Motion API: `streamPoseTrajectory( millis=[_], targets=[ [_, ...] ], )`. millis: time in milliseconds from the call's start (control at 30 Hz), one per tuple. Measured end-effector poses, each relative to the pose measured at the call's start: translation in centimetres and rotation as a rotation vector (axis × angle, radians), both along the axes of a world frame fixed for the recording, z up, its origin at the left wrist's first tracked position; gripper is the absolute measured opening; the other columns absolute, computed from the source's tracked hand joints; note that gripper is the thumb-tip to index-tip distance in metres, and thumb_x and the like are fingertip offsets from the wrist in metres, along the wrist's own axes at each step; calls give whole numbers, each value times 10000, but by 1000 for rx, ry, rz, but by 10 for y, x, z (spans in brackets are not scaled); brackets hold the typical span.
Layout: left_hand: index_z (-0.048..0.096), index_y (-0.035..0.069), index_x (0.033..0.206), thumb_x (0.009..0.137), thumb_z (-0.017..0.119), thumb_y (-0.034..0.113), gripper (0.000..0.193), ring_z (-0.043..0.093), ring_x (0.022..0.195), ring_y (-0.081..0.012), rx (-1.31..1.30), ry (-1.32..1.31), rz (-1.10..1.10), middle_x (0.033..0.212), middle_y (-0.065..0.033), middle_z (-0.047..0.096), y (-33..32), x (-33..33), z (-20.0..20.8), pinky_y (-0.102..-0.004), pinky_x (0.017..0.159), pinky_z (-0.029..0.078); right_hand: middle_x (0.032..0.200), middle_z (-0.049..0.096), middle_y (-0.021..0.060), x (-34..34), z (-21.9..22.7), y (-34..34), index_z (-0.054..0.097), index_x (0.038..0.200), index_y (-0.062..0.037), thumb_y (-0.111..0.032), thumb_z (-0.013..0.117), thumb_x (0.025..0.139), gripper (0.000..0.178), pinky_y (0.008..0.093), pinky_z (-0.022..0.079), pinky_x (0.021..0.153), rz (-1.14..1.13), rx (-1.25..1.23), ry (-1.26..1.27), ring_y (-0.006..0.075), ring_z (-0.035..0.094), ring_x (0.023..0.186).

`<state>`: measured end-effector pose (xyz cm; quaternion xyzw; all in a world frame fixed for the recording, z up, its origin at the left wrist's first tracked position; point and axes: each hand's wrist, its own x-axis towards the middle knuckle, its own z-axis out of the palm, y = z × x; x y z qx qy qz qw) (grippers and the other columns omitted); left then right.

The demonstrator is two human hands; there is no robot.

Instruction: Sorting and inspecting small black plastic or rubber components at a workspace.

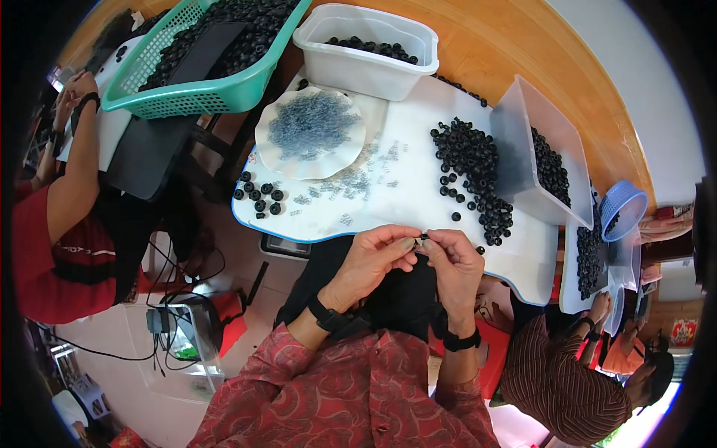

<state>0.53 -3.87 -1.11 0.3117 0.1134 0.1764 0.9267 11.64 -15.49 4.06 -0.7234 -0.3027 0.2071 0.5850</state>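
Head view showed both hands meeting above the worktop's (pixel 418 201) near edge: left hand (pixel 371 257) and right hand (pixel 454 261) pinched shut on one small black ring (pixel 423 238) between fingertips; its facing was unclear. Black rings (pixel 474 160) lay heaped beyond, beside a clear tub (pixel 515 142).

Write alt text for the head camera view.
Both hands, left hand and right hand, pinch a small black ring together at the near edge of a white board. On the board lie a pile of black rings, small metal springs and a white dish.
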Motion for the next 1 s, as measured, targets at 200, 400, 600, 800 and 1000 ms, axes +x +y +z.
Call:
streamPoseTrajectory(
  millis=[200,400,600,800,1000],
  targets=[
    [612,-33,1229,1001,566,92,264,646,856,-119,-19,-19,3,1023,-86,664,2,-2,0,-244,749,548,901,688,38,-9,8,8,671,1056,11,33,644,911,149,197,491,671,-47,49,82,57,630,779],
    [629,-30,1206,999,569,99,251,655,833,-120,-135,-77,-18,1017,-102,677,4,-2,-8,-232,719,559,905,677,25,-10,3,8,677,1063,0,8,643,919,148,202,486,660,6,28,29,63,619,774],
    [633,-45,1188,997,575,112,254,671,805,-128,-314,-145,-37,983,-102,687,9,-2,-10,-236,696,561,982,635,38,-16,4,9,672,1045,13,47,636,906,148,215,493,729,30,81,50,91,617,852],
    [639,-41,1175,998,577,114,243,674,803,-127,-298,-164,-26,970,-88,687,8,-3,-8,-236,694,565,981,621,39,-17,-1,11,667,1037,23,74,641,891,157,230,491,811,32,116,9,108,611,890],
    [640,-36,1174,998,580,116,240,670,808,-121,-243,-133,-17,978,-83,685,7,-4,-7,-237,699,567,968,625,40,-16,-1,9,661,1028,24,48,640,905,127,226,490,783,24,85,9,101,605,862]
  ],
)
